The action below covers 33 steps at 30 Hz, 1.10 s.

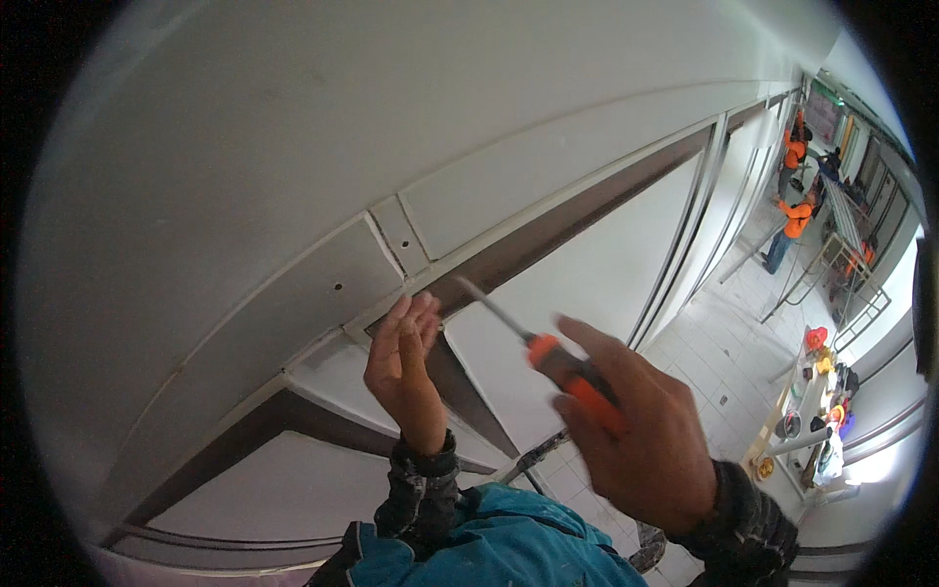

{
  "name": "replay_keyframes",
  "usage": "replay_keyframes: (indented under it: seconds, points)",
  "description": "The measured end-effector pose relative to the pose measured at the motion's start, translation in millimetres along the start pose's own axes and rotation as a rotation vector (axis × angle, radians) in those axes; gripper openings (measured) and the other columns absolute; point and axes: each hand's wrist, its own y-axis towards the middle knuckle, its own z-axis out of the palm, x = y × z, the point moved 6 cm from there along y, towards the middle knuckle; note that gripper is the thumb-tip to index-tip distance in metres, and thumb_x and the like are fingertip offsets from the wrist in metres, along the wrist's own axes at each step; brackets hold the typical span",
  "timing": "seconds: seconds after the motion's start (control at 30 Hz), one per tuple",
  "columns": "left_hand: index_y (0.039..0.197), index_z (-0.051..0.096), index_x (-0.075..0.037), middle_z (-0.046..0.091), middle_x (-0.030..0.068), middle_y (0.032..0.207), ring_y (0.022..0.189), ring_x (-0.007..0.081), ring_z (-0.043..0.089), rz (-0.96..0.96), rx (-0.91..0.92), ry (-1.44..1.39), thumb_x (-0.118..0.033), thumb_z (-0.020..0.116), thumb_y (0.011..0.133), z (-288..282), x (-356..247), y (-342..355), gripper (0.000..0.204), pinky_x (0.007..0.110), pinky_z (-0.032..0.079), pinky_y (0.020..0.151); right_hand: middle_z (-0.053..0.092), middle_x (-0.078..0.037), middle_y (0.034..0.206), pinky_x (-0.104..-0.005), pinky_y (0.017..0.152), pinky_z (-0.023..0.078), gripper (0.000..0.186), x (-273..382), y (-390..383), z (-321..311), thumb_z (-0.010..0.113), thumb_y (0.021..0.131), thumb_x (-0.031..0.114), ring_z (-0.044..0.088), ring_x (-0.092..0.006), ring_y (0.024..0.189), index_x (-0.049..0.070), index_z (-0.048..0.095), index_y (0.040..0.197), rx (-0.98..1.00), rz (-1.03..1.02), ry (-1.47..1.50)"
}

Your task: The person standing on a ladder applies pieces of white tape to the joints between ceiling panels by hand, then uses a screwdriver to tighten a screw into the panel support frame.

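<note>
My right hand [646, 430] is wrapped round the orange and black handle of a screwdriver [504, 315]. The metal shaft points up and to the left, its tip in front of the brown strip of the wall frame, and I cannot tell whether it touches. To the left, my left hand [403, 367] is raised with its fingers stretched upward beside the corner of the white frame [430, 279]; nothing shows in it, and contact with the frame is unclear. Just above its fingers, a short grey panel piece [399, 238] has a dark hole.
White glazed or panelled partitions [587, 284] run off to the right. Farther along, people in orange tops [797, 217] stand near a metal scaffold [836, 264]. A cluttered table [782, 426] with helmets is at right, over a tiled floor [699, 342].
</note>
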Motion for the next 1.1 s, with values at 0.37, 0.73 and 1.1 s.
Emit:
replay_keyframes:
  seconds: [0.37,0.73,1.1]
  points:
    - [0.150,0.017,0.013,0.006,0.0350,0.158,0.147,0.0525,0.005,0.648,0.141,1.587,-0.044,0.049,0.099,48.5,6.5,39.3,0.083,0.068,0.010,0.116,0.068,-0.015,0.092,-0.0278,0.054,0.055,0.041,-151.6,-118.3,36.1,0.060,0.094,0.016,0.063,-0.0136,0.061,-0.004,0.054,0.130,-0.263,0.544,0.494]
    - [0.153,0.015,0.008,0.013,0.0341,0.158,0.147,0.0491,0.013,0.661,0.637,1.686,-0.049,0.058,0.094,31.8,0.0,36.8,0.092,0.062,0.014,0.118,0.063,-0.013,0.096,-0.0297,0.051,0.053,0.052,-219.5,-132.7,103.0,0.058,0.098,0.028,0.056,-0.0114,0.058,-0.005,0.048,0.137,-0.442,0.583,1.165]
    - [0.153,0.024,0.003,0.019,0.0311,0.158,0.149,0.0472,0.011,0.481,0.207,1.309,-0.041,0.045,0.101,-17.6,-5.9,-0.2,0.071,0.061,0.007,0.119,0.068,-0.011,0.112,-0.0267,0.074,0.054,0.043,-180.2,-90.5,75.2,0.065,0.097,0.015,0.065,-0.0150,0.083,-0.003,0.055,0.135,-0.318,0.209,0.692]
